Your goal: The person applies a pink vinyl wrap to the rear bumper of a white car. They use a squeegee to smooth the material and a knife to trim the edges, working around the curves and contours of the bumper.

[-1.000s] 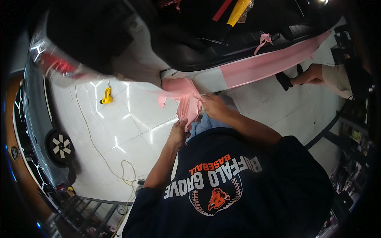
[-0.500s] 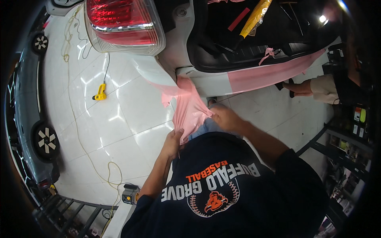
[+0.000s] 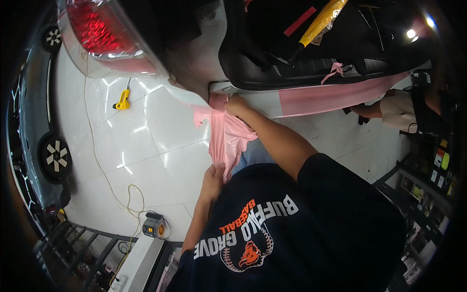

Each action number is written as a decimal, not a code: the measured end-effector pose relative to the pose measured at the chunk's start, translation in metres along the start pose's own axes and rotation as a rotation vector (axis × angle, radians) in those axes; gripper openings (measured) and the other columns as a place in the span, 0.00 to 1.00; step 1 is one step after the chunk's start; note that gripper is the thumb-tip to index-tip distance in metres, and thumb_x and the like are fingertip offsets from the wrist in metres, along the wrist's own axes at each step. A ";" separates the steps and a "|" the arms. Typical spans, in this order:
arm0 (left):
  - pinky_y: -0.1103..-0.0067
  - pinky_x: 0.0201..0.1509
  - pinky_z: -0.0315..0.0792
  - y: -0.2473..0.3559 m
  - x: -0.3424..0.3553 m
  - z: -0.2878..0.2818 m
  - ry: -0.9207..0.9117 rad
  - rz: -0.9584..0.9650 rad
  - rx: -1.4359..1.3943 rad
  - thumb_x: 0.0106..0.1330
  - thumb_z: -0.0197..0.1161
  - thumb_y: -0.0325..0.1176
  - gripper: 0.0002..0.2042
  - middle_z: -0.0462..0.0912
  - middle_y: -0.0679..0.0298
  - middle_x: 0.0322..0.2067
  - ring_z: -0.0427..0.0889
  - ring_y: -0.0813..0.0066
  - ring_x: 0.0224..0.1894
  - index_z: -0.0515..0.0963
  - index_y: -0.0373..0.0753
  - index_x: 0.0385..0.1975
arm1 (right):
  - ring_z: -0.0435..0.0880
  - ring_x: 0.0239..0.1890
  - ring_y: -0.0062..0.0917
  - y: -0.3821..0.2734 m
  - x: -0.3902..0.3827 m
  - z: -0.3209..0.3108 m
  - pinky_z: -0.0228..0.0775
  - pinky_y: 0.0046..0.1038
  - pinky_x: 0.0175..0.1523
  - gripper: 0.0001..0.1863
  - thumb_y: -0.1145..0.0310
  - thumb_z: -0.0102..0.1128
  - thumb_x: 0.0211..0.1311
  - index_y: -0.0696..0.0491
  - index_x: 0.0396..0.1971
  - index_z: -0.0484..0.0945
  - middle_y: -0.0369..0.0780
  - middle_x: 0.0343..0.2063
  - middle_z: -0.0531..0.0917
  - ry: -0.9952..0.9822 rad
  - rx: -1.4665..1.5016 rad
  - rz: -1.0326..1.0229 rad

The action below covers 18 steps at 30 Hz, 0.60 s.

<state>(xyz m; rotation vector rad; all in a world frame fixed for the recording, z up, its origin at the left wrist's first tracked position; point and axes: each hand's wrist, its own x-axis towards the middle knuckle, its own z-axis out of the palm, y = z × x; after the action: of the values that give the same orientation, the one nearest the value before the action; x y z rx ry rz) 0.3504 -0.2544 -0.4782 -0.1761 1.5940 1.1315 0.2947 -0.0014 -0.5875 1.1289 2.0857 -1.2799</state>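
A sheet of pink vinyl film (image 3: pixel 226 134) hangs in folds from the corner of a white car bumper (image 3: pixel 262 100). My left hand (image 3: pixel 212 181) is closed on the film's lower end, pulling it taut toward my body. Up at the bumper's corner, just under the trunk opening, my right hand (image 3: pixel 235 104) has its fingers curled at the film's upper part; the fingertips are partly hidden. Further right along the bumper top, pink film (image 3: pixel 335 95) lies smooth, with a bare white stretch between it and the loose sheet.
Left of the bumper's corner is a red tail light (image 3: pixel 99 31). A yellow heat gun (image 3: pixel 122 100) lies on the tiled floor. A yellow tool (image 3: pixel 323 22) and film scraps lie in the trunk. Another person (image 3: pixel 401 109) stands at right; a grey car (image 3: pixel 36 126) is at left.
My right hand has let go of the film's right edge and moved up and left to the bumper's corner. My left hand keeps its hold. The view has shifted closer to the car.
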 end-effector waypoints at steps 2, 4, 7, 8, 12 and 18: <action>0.84 0.30 0.71 0.002 -0.001 0.015 0.043 0.007 -0.008 0.71 0.47 0.40 0.17 0.79 0.64 0.32 0.77 0.81 0.29 0.71 0.32 0.49 | 0.82 0.44 0.42 0.005 0.006 0.001 0.75 0.39 0.45 0.20 0.64 0.52 0.56 0.64 0.42 0.77 0.56 0.39 0.81 -0.001 -0.156 -0.088; 0.85 0.27 0.69 0.010 -0.007 0.024 0.083 0.031 0.031 0.71 0.47 0.40 0.17 0.78 0.64 0.30 0.77 0.81 0.28 0.71 0.32 0.47 | 0.82 0.44 0.43 0.007 0.010 0.001 0.74 0.40 0.46 0.19 0.64 0.51 0.57 0.63 0.41 0.78 0.55 0.40 0.81 0.011 -0.209 -0.150; 0.86 0.22 0.64 0.001 -0.004 0.027 0.065 0.035 0.064 0.71 0.47 0.40 0.16 0.75 0.66 0.26 0.73 0.83 0.22 0.71 0.32 0.46 | 0.82 0.45 0.43 0.015 0.004 0.010 0.74 0.41 0.48 0.18 0.64 0.50 0.58 0.61 0.40 0.80 0.53 0.41 0.81 0.157 -0.131 -0.200; 0.86 0.20 0.62 -0.003 -0.005 0.031 0.103 0.041 0.042 0.71 0.47 0.40 0.16 0.75 0.66 0.25 0.71 0.84 0.21 0.71 0.33 0.45 | 0.81 0.45 0.43 0.019 0.001 0.015 0.74 0.41 0.48 0.17 0.64 0.50 0.58 0.60 0.39 0.80 0.53 0.41 0.81 0.227 -0.077 -0.206; 0.87 0.18 0.57 -0.007 -0.008 0.043 0.150 0.082 0.053 0.71 0.47 0.39 0.14 0.73 0.68 0.23 0.65 0.85 0.17 0.71 0.34 0.42 | 0.81 0.45 0.44 0.020 -0.016 0.016 0.74 0.41 0.48 0.16 0.66 0.48 0.58 0.61 0.37 0.81 0.52 0.40 0.82 0.129 -0.262 -0.255; 0.86 0.18 0.57 -0.015 -0.007 0.040 0.095 0.142 0.038 0.71 0.48 0.39 0.12 0.73 0.67 0.22 0.65 0.85 0.17 0.71 0.35 0.38 | 0.81 0.46 0.45 0.010 -0.015 -0.002 0.73 0.40 0.50 0.16 0.69 0.47 0.56 0.60 0.37 0.81 0.54 0.39 0.81 -0.284 -0.596 -0.298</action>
<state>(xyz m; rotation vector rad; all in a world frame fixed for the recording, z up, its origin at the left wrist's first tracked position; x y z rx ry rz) 0.3896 -0.2362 -0.4783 -0.0943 1.7327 1.2161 0.3118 -0.0029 -0.5813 0.3680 2.2374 -0.7776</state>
